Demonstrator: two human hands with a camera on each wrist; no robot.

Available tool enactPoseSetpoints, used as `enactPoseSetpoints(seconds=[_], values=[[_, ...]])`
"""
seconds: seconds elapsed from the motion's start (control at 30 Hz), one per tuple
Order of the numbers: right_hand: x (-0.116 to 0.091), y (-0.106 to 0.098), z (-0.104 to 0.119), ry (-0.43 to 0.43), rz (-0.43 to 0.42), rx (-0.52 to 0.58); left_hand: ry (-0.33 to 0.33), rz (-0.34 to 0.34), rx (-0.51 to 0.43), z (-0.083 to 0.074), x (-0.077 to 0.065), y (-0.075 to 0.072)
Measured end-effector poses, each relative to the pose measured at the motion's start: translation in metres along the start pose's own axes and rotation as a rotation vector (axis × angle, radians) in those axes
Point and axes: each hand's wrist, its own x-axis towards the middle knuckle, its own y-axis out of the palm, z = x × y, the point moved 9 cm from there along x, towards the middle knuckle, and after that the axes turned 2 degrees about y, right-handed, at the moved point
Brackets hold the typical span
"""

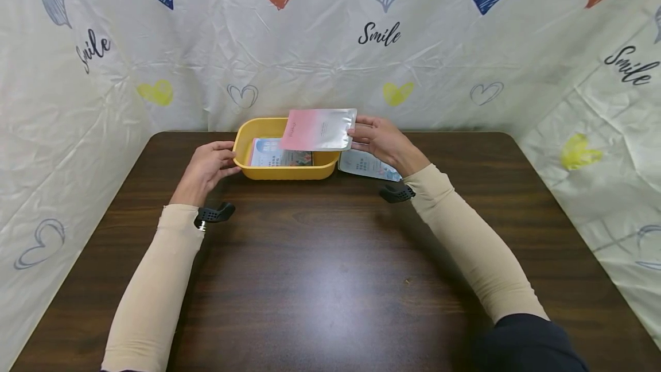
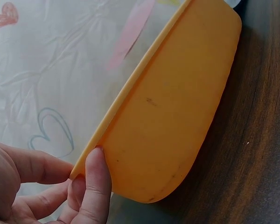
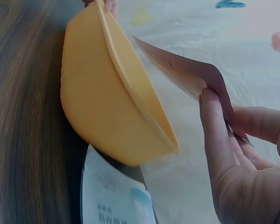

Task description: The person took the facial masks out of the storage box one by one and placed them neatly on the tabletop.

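At the back of the table sits a yellow plastic basket point(image 1: 289, 173). My left hand point(image 1: 204, 166) holds its left end, the thumb against the outer wall and fingers at the rim point(image 2: 130, 84). My right hand point(image 1: 384, 141) pinches the right edge of a pink-and-silver flat pouch point(image 1: 317, 131) between thumb and fingers. That pouch is held over the basket's right part and bends slightly in the right wrist view. Inside the basket lies a light-blue printed packet point(image 1: 268, 151), partly hidden by the pouch.
Another pale-blue flat packet point(image 1: 368, 165) lies on the table just right of the basket, below my right hand. The dark wooden table point(image 1: 320, 257) extends toward me. A white cloth point(image 1: 320, 73) with hearts and lettering hangs behind its back edge.
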Motion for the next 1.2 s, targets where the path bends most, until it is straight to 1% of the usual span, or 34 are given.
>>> enactPoseSetpoints(seconds=[0.2,0.43,0.67,0.93,1.07,1.2], values=[[-0.009,-0.015,0.001,-0.008,-0.017,0.036,0.001,-0.001,0.002,-0.001,0.001,-0.001],[-0.018,-0.030,0.000,-0.020,-0.016,0.063,-0.001,0.004,0.002,0.000,0.001,-0.001],[-0.032,-0.046,-0.003,-0.016,-0.030,0.046,-0.006,0.003,-0.002,0.001,0.001,-0.001],[-0.045,-0.065,-0.002,-0.017,-0.044,0.054,-0.001,0.005,-0.010,-0.001,0.000,-0.001],[-0.051,-0.076,-0.003,-0.012,-0.073,0.062,0.001,0.006,-0.005,0.000,0.000,-0.001],[-0.058,-0.085,-0.003,-0.019,-0.081,0.054,-0.001,0.003,-0.005,0.000,0.001,-0.002]])
